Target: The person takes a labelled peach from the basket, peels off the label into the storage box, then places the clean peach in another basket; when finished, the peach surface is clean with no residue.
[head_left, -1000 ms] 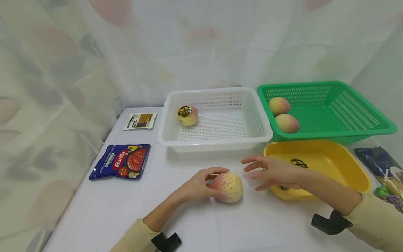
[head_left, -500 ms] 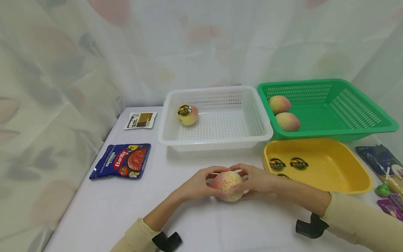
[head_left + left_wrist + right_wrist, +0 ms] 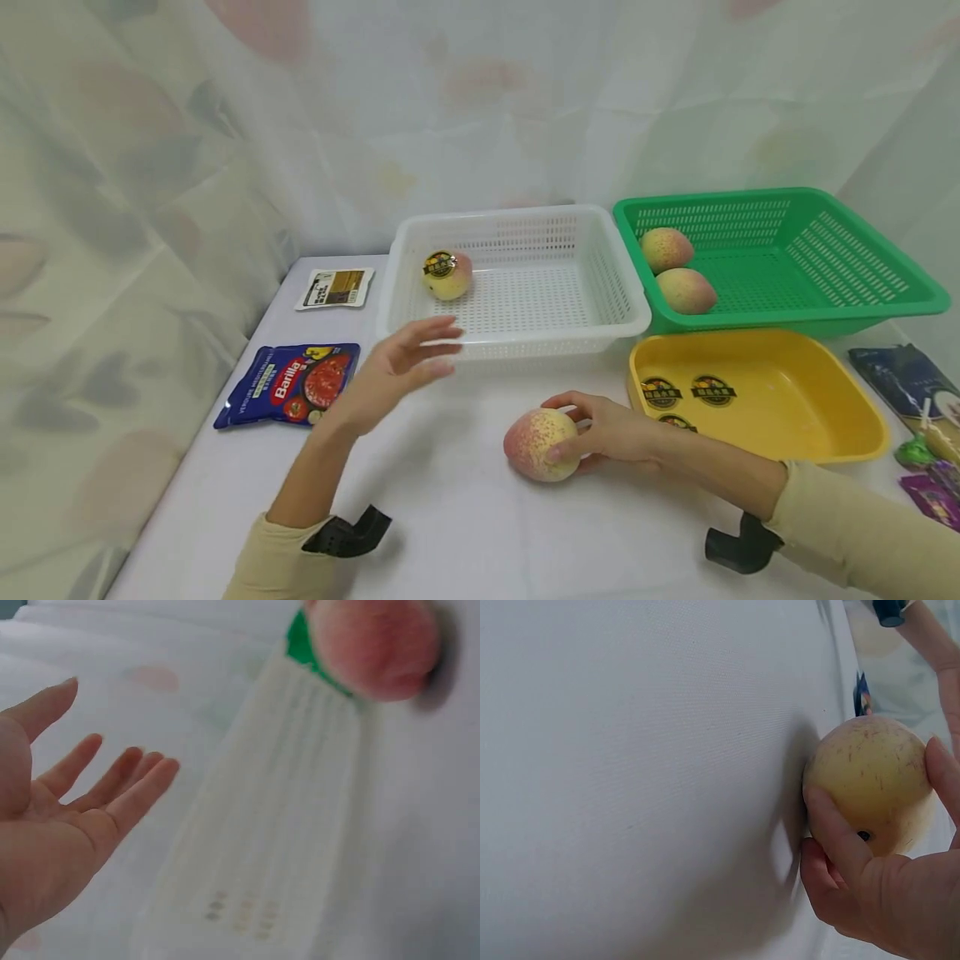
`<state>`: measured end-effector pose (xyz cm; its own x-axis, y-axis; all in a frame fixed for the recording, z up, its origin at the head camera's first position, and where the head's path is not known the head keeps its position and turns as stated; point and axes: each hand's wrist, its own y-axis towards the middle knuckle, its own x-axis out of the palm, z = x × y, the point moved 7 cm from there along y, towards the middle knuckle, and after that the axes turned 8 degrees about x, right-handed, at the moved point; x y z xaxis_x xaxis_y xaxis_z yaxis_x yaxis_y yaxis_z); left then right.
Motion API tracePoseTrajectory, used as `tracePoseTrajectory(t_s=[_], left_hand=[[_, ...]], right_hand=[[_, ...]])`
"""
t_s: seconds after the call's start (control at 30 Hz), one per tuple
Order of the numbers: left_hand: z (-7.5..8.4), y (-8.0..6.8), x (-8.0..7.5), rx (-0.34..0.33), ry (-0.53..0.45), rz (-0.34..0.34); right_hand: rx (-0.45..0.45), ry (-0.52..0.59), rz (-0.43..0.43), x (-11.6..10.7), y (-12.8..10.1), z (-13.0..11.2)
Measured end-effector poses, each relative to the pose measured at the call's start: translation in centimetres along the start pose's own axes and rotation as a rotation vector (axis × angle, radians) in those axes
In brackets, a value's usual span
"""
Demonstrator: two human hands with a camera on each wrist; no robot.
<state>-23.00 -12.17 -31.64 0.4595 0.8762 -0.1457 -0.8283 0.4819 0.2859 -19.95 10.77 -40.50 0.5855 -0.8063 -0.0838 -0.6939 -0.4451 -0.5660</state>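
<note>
On the white tabletop sits a pink-and-yellow peach (image 3: 542,446), gripped at its right side by my right hand (image 3: 611,429). In the right wrist view, the thumb and fingers curl round the peach (image 3: 874,776), and a small dark spot shows on its skin. My left hand (image 3: 397,367) is raised in front of the white basket (image 3: 517,340), its fingers spread and holding nothing. The left wrist view shows the same hand (image 3: 82,817) apart from the peach (image 3: 379,645). Another peach (image 3: 450,285), bearing a black-and-gold sticker, lies inside the white basket.
A green basket (image 3: 825,312) at the back right holds two peaches (image 3: 686,291). In front of it stands a yellow tray (image 3: 795,408) with several stickers (image 3: 712,391). A blue Barilla pouch (image 3: 281,387) and a small packet (image 3: 335,288) lie left; wrapped candies (image 3: 930,492) lie far right.
My right hand came left from beside the yellow tray and took hold of the peach. My left hand let go of it and moved up and left.
</note>
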Motion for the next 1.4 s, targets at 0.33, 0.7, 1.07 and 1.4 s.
tracePoseTrajectory(t_s=[0.33,0.7,1.07,1.4], left_hand=[[0.3,-1.6,-9.2,0.011,0.049,0.462],[-5.5,-1.0,-8.7,-0.222,-0.077,0.459],[-6.0,-0.6,-7.8,-0.208,-0.161,0.498],[-6.0,-0.6,-7.8,-0.216,-0.169,0.498]], right_hand=[[-0.002,-0.009,0.011,0.0,0.0,0.1],[0.010,0.007,0.009,0.0,0.0,0.3],[0.003,0.013,0.009,-0.3,0.0,0.3],[-0.151,-0.105,-0.055,-3.8,-3.5,-3.6]])
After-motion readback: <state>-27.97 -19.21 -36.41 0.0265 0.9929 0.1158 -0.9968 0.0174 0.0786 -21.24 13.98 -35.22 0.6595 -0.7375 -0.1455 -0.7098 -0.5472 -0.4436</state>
